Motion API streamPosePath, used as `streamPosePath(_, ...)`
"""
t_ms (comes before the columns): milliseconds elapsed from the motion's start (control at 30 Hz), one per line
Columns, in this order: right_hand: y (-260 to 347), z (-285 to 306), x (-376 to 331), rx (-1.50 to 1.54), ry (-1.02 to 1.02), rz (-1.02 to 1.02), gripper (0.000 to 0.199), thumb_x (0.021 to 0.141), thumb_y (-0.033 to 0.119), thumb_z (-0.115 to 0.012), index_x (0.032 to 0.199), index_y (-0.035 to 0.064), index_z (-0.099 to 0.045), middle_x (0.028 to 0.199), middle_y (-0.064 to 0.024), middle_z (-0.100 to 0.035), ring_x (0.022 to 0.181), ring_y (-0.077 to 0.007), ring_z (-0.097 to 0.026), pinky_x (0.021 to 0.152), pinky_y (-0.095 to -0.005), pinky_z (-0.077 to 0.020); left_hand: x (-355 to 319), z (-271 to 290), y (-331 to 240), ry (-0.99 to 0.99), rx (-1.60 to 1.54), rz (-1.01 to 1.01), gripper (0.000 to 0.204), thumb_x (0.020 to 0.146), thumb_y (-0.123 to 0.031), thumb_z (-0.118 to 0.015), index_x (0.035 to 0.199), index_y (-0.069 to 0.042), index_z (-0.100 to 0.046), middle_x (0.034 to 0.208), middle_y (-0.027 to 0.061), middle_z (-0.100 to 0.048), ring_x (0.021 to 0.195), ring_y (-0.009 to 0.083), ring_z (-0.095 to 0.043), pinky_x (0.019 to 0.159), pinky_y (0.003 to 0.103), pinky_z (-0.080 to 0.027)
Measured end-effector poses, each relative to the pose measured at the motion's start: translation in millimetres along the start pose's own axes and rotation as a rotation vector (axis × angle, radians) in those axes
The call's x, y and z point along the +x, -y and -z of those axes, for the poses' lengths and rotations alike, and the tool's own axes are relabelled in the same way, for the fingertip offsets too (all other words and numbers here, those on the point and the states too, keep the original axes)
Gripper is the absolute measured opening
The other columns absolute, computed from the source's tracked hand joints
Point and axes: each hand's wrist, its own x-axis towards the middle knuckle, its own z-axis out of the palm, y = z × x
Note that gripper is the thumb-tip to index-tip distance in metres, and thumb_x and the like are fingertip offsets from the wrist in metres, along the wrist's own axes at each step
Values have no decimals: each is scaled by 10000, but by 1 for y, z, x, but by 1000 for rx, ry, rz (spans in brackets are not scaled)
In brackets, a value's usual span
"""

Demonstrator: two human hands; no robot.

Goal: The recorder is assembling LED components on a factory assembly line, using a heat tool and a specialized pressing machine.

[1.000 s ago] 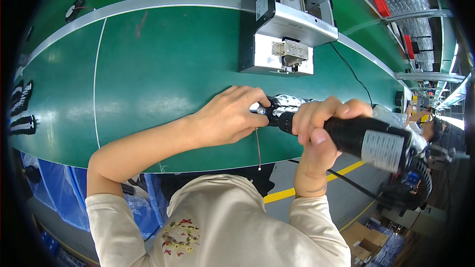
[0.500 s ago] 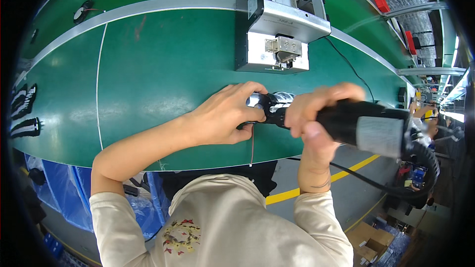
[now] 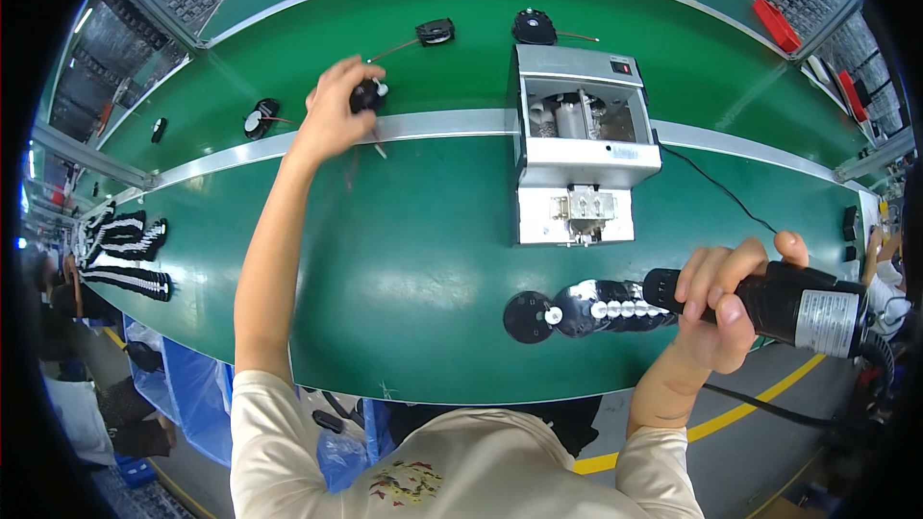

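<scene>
My left hand (image 3: 336,108) is stretched out to the far left, fingers curled round a small black round part (image 3: 368,96) with a light knob and thin wire. It is at the metal rail on the green surface. In my right hand (image 3: 726,303) is a black electric screwdriver (image 3: 808,310), held level above the bench, its tip pointing left. Beneath and left of the tip lies an overlapping row of shiny black discs (image 3: 582,309) with white centres. One matte black disc (image 3: 527,317) sits at the row's left end.
A silver screw feeder (image 3: 588,149) stands behind the discs, its cord trailing right. Beyond the rail lie several black round parts with wires, such as one (image 3: 436,33) and another (image 3: 261,119). Stacks of black and white pieces (image 3: 125,250) lie far left. A red bin (image 3: 776,24) is back right.
My left hand has left the spot by the screwdriver and reached far left, onto a black round part. My right hand has drawn the screwdriver rightward. The whole view has shifted.
</scene>
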Motion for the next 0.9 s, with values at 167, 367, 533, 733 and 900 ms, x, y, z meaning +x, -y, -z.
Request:
streamPosePath(167, -4, -4, -5, -105, -106, -52, 640, 822, 129, -677, 1374, 41, -367, 639, -20, -468, 432, -131, -446, 463, -304, -437, 94, -48, -9, -42, -108, -101, 554, 774, -1, -586, 1309, -147, -597, 1389, 167, -538, 1338, 343, -481, 1108, 424, -415)
streamPosePath(367, -10, -2, -8, -112, -89, -64, 658, 835, 97, -637, 1422, 25, -349, 666, -32, -471, 438, -126, -454, 462, -285, -430, 149, -99, -38, 414, 242, 21, 776, 755, 37, -575, 1435, -332, -512, 1615, 126, -299, 1401, 430, -394, 1132, 517, -400)
streamPosePath(533, -10, 1, -5, -126, -49, -77, 641, 847, 110, -646, 1408, 21, -351, 659, -32, -476, 439, -123, -455, 460, -284, -437, 156, -74, -42, 494, 351, -92, 737, 751, 103, -574, 1384, -274, -543, 1618, 82, -314, 1336, 362, -497, 1096, 462, -455)
streamPosePath(733, -10, 6, -5, -100, -18, -57, 638, 843, 122, -659, 1395, 4, -362, 647, -31, -476, 435, -115, -450, 449, -284, -429, 127, -26, -59, 191, 267, -5, 630, 732, -27, -700, 1329, -108, -515, 1274, 151, -624, 1194, 368, -581, 959, 444, -498)
streamPosePath(900, -1, 9, -8, -69, -34, -77, 633, 834, 117, -658, 1387, 1, -371, 657, -26, -478, 442, -114, -456, 455, -279, -430, 14, 69, -110, 305, 199, -245, 574, 595, -120, -831, 1134, -35, -655, 1092, 156, -669, 1031, 358, -620, 910, 423, -507)
